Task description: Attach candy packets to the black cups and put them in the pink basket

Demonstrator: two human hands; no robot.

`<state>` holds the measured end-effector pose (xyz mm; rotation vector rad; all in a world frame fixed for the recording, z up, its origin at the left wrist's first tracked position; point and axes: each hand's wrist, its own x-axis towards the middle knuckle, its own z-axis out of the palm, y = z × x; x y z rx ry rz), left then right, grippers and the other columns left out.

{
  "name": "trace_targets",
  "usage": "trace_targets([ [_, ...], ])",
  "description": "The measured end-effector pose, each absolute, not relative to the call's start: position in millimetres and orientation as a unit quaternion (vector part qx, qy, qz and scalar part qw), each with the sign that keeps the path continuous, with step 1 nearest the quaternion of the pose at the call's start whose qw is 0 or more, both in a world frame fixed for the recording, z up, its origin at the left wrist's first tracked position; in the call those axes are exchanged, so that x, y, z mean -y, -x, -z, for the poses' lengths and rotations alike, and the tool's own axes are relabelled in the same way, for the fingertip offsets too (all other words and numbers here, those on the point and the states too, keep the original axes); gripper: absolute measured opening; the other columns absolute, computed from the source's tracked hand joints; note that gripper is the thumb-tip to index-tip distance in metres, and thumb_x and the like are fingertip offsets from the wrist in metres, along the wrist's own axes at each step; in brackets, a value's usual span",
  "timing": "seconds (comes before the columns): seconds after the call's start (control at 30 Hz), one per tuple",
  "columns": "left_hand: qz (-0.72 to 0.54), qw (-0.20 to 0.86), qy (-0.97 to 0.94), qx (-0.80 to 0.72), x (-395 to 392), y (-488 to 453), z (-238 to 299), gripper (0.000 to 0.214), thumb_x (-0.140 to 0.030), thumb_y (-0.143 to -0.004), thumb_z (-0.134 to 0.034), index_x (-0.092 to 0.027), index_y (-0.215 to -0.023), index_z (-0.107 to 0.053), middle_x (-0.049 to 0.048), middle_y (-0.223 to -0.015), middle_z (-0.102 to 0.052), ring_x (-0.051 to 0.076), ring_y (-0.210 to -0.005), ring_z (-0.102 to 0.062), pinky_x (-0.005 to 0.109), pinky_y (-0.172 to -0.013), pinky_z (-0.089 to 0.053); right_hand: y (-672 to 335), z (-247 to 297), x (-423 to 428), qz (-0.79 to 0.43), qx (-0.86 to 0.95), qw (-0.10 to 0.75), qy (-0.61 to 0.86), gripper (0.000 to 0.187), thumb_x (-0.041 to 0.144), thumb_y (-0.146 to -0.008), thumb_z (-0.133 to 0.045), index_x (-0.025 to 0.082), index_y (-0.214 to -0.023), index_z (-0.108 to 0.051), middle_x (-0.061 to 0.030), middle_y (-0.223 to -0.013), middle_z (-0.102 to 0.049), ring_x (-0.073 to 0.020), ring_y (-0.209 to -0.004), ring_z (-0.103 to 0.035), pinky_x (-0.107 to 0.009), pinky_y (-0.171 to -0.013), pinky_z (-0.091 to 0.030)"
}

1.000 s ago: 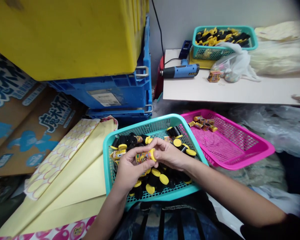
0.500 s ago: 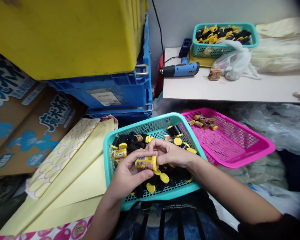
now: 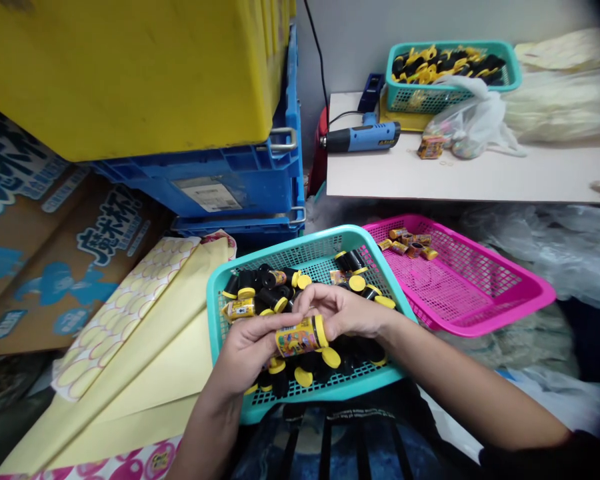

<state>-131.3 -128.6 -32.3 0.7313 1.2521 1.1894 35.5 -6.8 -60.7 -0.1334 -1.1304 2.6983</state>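
Note:
A small canister (image 3: 299, 338) with a colourful printed wrapper and a yellow cap lies sideways between my hands, cap end to the right. My left hand (image 3: 250, 347) grips its left end, thumb and fingers closed round it. At the cap end, the bent fingers and thumb of my right hand (image 3: 343, 312) pinch the canister; some fingertips are hidden behind it. Both hands are over a turquoise basket (image 3: 225, 260) of black canisters with yellow caps. A wrapped yellow canister (image 3: 240, 308) lies in the basket left of my hands.
A pink basket (image 3: 500, 313) with several small wrapped pieces (image 3: 414, 249) adjoins on the right. On the white table (image 3: 540, 173) are a blue heat gun (image 3: 365, 138), a plastic bag (image 3: 485, 120) and another turquoise basket (image 3: 420, 100). Stacked blue crates (image 3: 230, 173) stand left, beside cardboard boxes (image 3: 95, 267).
The canister has turned between my hands and moved slightly right and down; its yellow cap shows more. My left fingers now lie straighter along it.

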Motion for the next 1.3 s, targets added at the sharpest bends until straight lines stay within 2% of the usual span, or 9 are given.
trace_targets([
  [0.2,-0.551,0.622,-0.301,-0.468,125,122,15,0.036,-0.043,-0.074,-0.071,-0.021,-0.102,-0.073,0.0088,-0.096,-0.075,0.023,-0.081,-0.071,0.032,-0.071,-0.058,-34,62,7,-0.914,0.378,0.134,0.059,0.045,0.026,-0.066,-0.084,0.013,-0.097,-0.055,-0.0026,-0.095,-0.062,-0.0073,-0.081,-0.062,-0.018,-0.072,-0.052],
  [0.33,-0.557,0.516,-0.370,-0.535,121,112,9,0.030,-0.019,-0.064,-0.082,-0.022,-0.092,-0.073,0.0046,-0.095,-0.075,0.020,-0.088,-0.071,0.026,-0.076,-0.058,-33,58,6,-0.898,0.412,0.137,0.062,0.042,0.024,-0.067,-0.083,0.013,-0.096,-0.054,-0.0011,-0.089,-0.060,-0.0073,-0.079,-0.061,-0.018,-0.070,-0.052],
  [0.5,-0.536,0.476,-0.431,-0.548,114,107,12,0.028,-0.013,-0.058,-0.084,-0.023,-0.083,-0.075,0.0019,-0.088,-0.075,0.017,-0.087,-0.070,0.023,-0.080,-0.055,-30,61,9,-0.879,0.451,0.138,0.062,0.038,0.021,-0.067,-0.082,0.014,-0.087,-0.051,0.0018,-0.081,-0.057,-0.0060,-0.073,-0.059,-0.016,-0.064,-0.050],
  [0.73,-0.535,0.527,-0.372,-0.545,131,118,20,0.027,-0.035,-0.076,-0.074,-0.025,-0.099,-0.064,0.0021,-0.099,-0.069,0.014,-0.076,-0.067,0.024,-0.068,-0.056,-42,51,-8,-0.852,0.504,0.110,0.085,0.045,0.044,-0.079,-0.071,0.014,-0.105,-0.051,-0.0033,-0.083,-0.062,-0.0103,-0.072,-0.061,-0.022,-0.065,-0.051],
  [0.87,-0.507,0.451,-0.400,-0.616,155,142,23,0.024,-0.039,-0.086,-0.060,-0.025,-0.106,-0.056,0.0045,-0.111,-0.061,0.016,-0.091,-0.063,0.025,-0.075,-0.054,-45,42,-25,-0.663,0.666,0.195,0.282,0.029,0.042,-0.089,-0.057,0.014,-0.094,-0.058,-0.0031,-0.084,-0.060,-0.0097,-0.071,-0.056,-0.022,-0.064,-0.045],
  [1.0,-0.433,0.274,-0.506,-0.694,168,159,31,0.021,-0.032,-0.091,-0.052,-0.023,-0.109,-0.051,0.0070,-0.114,-0.055,0.022,-0.118,-0.050,0.037,-0.103,-0.041,-38,51,-24,-0.372,0.841,0.077,0.386,0.019,0.031,-0.088,-0.058,0.014,-0.086,-0.066,-0.0069,-0.084,-0.062,-0.0156,-0.078,-0.055,-0.030,-0.075,-0.043],
  [1.1,-0.370,0.182,-0.560,-0.719,168,164,40,0.023,-0.029,-0.092,-0.045,-0.022,-0.114,-0.048,0.0089,-0.118,-0.051,0.023,-0.121,-0.047,0.042,-0.106,-0.037,-35,63,-22,-0.201,0.893,0.023,0.402,0.027,0.036,-0.085,-0.065,0.011,-0.097,-0.069,-0.0144,-0.098,-0.060,-0.0267,-0.098,-0.052,-0.038,-0.085,-0.043],
  [1.2,-0.280,0.174,-0.620,-0.713,165,167,42,0.024,-0.028,-0.092,-0.046,-0.024,-0.113,-0.056,0.0080,-0.115,-0.059,0.025,-0.115,-0.050,0.047,-0.102,-0.037,-37,70,-25,-0.164,0.910,-0.018,0.380,0.024,0.035,-0.081,-0.070,0.014,-0.093,-0.070,-0.0127,-0.097,-0.061,-0.0288,-0.100,-0.051,-0.039,-0.085,-0.043],
  [1.3,-0.236,0.149,-0.650,-0.707,162,169,36,0.019,-0.030,-0.085,-0.058,-0.027,-0.102,-0.067,0.0067,-0.118,-0.063,0.029,-0.112,-0.052,0.050,-0.098,-0.037,-40,67,-31,-0.184,0.915,-0.021,0.359,0.018,0.030,-0.089,-0.062,0.015,-0.086,-0.070,-0.0101,-0.089,-0.064,-0.0243,-0.093,-0.054,-0.035,-0.083,-0.042],
])
